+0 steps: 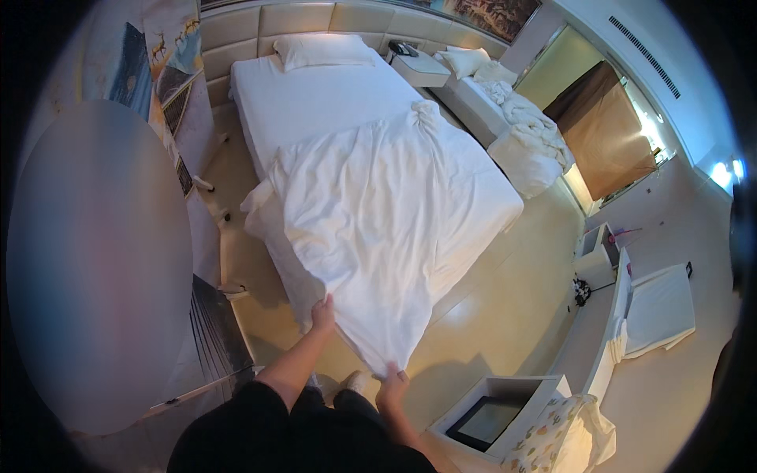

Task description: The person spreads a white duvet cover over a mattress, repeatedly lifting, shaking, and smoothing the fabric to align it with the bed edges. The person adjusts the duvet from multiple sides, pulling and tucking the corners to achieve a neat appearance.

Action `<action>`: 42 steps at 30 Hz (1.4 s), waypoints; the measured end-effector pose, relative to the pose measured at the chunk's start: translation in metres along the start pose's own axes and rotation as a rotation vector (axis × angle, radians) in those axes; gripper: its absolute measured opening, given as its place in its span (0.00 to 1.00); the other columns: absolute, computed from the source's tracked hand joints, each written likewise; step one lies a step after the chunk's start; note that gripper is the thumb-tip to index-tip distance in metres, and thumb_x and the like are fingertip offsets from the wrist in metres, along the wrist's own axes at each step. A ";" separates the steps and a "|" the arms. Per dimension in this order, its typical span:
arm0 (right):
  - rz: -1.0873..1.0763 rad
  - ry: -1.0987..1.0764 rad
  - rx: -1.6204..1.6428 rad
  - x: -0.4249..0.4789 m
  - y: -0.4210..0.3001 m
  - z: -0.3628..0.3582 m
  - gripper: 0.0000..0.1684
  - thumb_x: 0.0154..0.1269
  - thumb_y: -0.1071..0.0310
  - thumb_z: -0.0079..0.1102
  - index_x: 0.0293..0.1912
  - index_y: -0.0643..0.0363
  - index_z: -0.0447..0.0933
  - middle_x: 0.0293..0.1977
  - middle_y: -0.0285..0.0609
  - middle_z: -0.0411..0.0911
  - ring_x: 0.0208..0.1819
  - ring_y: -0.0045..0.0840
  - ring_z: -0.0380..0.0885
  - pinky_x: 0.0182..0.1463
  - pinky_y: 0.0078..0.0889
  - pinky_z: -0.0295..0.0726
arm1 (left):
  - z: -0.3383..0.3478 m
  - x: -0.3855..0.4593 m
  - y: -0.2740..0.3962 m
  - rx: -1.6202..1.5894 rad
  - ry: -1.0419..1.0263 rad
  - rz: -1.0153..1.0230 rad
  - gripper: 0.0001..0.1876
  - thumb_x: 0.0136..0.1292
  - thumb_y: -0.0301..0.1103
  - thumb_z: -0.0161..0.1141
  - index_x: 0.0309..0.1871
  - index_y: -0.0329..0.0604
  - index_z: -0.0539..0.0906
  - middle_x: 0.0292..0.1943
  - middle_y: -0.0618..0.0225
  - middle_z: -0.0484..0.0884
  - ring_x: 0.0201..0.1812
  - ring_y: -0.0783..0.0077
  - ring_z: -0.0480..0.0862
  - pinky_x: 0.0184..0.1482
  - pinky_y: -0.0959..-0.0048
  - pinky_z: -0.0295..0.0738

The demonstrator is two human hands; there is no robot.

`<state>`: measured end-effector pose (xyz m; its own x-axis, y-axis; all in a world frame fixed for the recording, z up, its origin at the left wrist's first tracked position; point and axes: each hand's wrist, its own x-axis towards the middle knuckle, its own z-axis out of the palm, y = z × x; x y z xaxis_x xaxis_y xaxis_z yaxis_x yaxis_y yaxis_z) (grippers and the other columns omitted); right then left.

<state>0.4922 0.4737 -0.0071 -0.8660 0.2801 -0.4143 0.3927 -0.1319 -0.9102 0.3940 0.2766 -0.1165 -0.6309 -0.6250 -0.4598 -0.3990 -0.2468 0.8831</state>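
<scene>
A white duvet cover or sheet point(366, 207) lies rumpled across the lower part of a bed, its near end pulled out towards me. My left hand point(323, 313) grips its left edge beside the bed's foot. Lower down and to the right, my right hand point(392, 385) pinches its near corner, drawn out to a point above my feet. The bed's smooth white fitted sheet point(331, 97) shows beyond the rumpled cloth. One white pillow point(324, 52) rests at the padded headboard point(295, 20).
A bedside table point(420, 68) with a telephone stands between this bed and a second bed with a bunched duvet point(526, 133). A printed curtain or partition point(198, 236) hangs at left. An open white cabinet point(500, 414) is at lower right, near a wall shelf point(612, 331) with folded white cloth point(659, 310).
</scene>
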 end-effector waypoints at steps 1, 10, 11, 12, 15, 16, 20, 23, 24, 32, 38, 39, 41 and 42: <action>0.026 0.046 0.102 0.000 -0.009 0.005 0.14 0.63 0.67 0.50 0.39 0.73 0.71 0.31 0.42 0.74 0.30 0.22 0.72 0.31 0.25 0.73 | -0.009 -0.014 0.007 -0.075 0.023 -0.037 0.23 0.61 0.47 0.52 0.33 0.29 0.77 0.26 0.58 0.78 0.27 0.64 0.78 0.24 0.65 0.71; -0.326 -0.055 -0.387 -0.006 0.001 0.010 0.19 0.67 0.64 0.46 0.25 0.71 0.67 0.17 0.45 0.70 0.23 0.24 0.71 0.25 0.29 0.70 | -0.012 0.009 -0.019 -0.310 0.099 -0.221 0.17 0.60 0.42 0.54 0.36 0.33 0.78 0.26 0.64 0.77 0.29 0.69 0.78 0.26 0.70 0.72; -0.378 -0.084 -0.448 0.000 0.006 0.006 0.19 0.67 0.64 0.46 0.25 0.71 0.67 0.17 0.46 0.70 0.23 0.24 0.71 0.26 0.29 0.70 | -0.010 0.014 -0.019 -0.361 0.048 -0.203 0.16 0.60 0.41 0.55 0.37 0.34 0.78 0.26 0.65 0.77 0.29 0.70 0.78 0.25 0.70 0.72; -0.321 -0.106 -0.308 -0.013 -0.014 0.015 0.18 0.66 0.64 0.46 0.27 0.71 0.68 0.21 0.47 0.73 0.22 0.24 0.71 0.26 0.27 0.70 | -0.012 0.008 -0.001 -0.414 -0.083 -0.252 0.13 0.58 0.34 0.56 0.43 0.37 0.76 0.31 0.66 0.78 0.32 0.69 0.78 0.29 0.69 0.74; -0.275 -0.135 -0.176 -0.014 -0.033 0.009 0.14 0.66 0.65 0.45 0.37 0.70 0.69 0.27 0.43 0.73 0.27 0.23 0.73 0.30 0.25 0.72 | -0.012 0.010 0.055 -0.651 -0.315 -0.243 0.15 0.58 0.31 0.55 0.48 0.39 0.73 0.36 0.66 0.77 0.35 0.69 0.78 0.31 0.69 0.76; -0.158 -0.174 -0.093 -0.042 -0.079 0.031 0.14 0.66 0.65 0.46 0.38 0.70 0.69 0.29 0.42 0.73 0.27 0.24 0.72 0.31 0.24 0.72 | -0.018 0.027 0.060 -0.732 -0.392 -0.201 0.16 0.57 0.30 0.54 0.50 0.39 0.71 0.38 0.65 0.77 0.37 0.67 0.78 0.34 0.68 0.77; -0.053 -0.200 0.080 -0.037 -0.108 0.027 0.14 0.63 0.65 0.51 0.39 0.68 0.68 0.31 0.45 0.74 0.29 0.26 0.73 0.32 0.27 0.72 | -0.011 0.055 0.115 -0.937 -0.400 -0.135 0.17 0.57 0.29 0.55 0.50 0.37 0.71 0.39 0.62 0.77 0.38 0.63 0.78 0.37 0.63 0.77; -0.056 -0.316 0.121 -0.025 -0.124 0.025 0.14 0.63 0.64 0.52 0.38 0.68 0.68 0.32 0.46 0.74 0.29 0.28 0.74 0.30 0.30 0.73 | -0.011 0.092 0.117 -0.728 -0.255 -0.223 0.17 0.56 0.26 0.55 0.49 0.34 0.71 0.39 0.59 0.77 0.38 0.60 0.78 0.37 0.62 0.76; -0.035 -0.307 0.215 -0.014 -0.123 0.020 0.14 0.62 0.64 0.52 0.38 0.67 0.68 0.31 0.47 0.74 0.27 0.31 0.74 0.28 0.33 0.74 | -0.007 0.087 0.129 -0.584 -0.212 -0.216 0.16 0.54 0.22 0.55 0.48 0.32 0.71 0.39 0.57 0.76 0.38 0.59 0.78 0.36 0.63 0.76; 0.042 -0.636 0.235 0.011 -0.175 0.037 0.18 0.58 0.59 0.59 0.34 0.67 0.71 0.22 0.49 0.75 0.20 0.34 0.75 0.20 0.34 0.76 | -0.017 0.156 0.095 -0.536 -0.109 -0.025 0.20 0.50 0.19 0.48 0.49 0.36 0.71 0.39 0.58 0.75 0.37 0.61 0.78 0.37 0.65 0.76; 0.040 -0.413 0.242 0.053 -0.171 0.016 0.14 0.62 0.68 0.49 0.44 0.69 0.67 0.30 0.48 0.74 0.23 0.32 0.73 0.21 0.32 0.71 | 0.015 0.185 0.124 -0.681 -0.070 -0.184 0.18 0.54 0.25 0.50 0.51 0.38 0.71 0.39 0.58 0.75 0.37 0.61 0.79 0.39 0.65 0.77; 0.031 -0.405 0.277 0.055 -0.172 0.017 0.14 0.63 0.68 0.49 0.44 0.69 0.67 0.30 0.48 0.74 0.23 0.32 0.72 0.20 0.31 0.70 | 0.017 0.192 0.127 -0.658 -0.015 -0.196 0.17 0.55 0.26 0.51 0.50 0.37 0.72 0.38 0.58 0.76 0.36 0.62 0.79 0.39 0.66 0.77; 0.013 -0.386 0.349 0.056 -0.175 0.019 0.14 0.64 0.67 0.48 0.45 0.69 0.68 0.31 0.49 0.74 0.22 0.31 0.72 0.20 0.29 0.69 | 0.018 0.209 0.134 -0.494 0.130 -0.150 0.15 0.57 0.29 0.52 0.48 0.36 0.73 0.35 0.58 0.76 0.36 0.63 0.79 0.39 0.68 0.76; 0.040 -0.492 0.397 0.055 -0.190 0.026 0.17 0.61 0.62 0.55 0.37 0.70 0.70 0.23 0.52 0.75 0.20 0.36 0.75 0.21 0.35 0.74 | -0.001 0.233 0.125 -0.360 0.246 -0.084 0.15 0.57 0.30 0.53 0.47 0.35 0.74 0.34 0.58 0.77 0.35 0.64 0.79 0.39 0.69 0.75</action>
<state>0.3621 0.4889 0.1435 -0.9310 -0.1899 -0.3116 0.3649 -0.5022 -0.7840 0.1977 0.0997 -0.1135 -0.4114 -0.7389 -0.5336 -0.1576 -0.5190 0.8401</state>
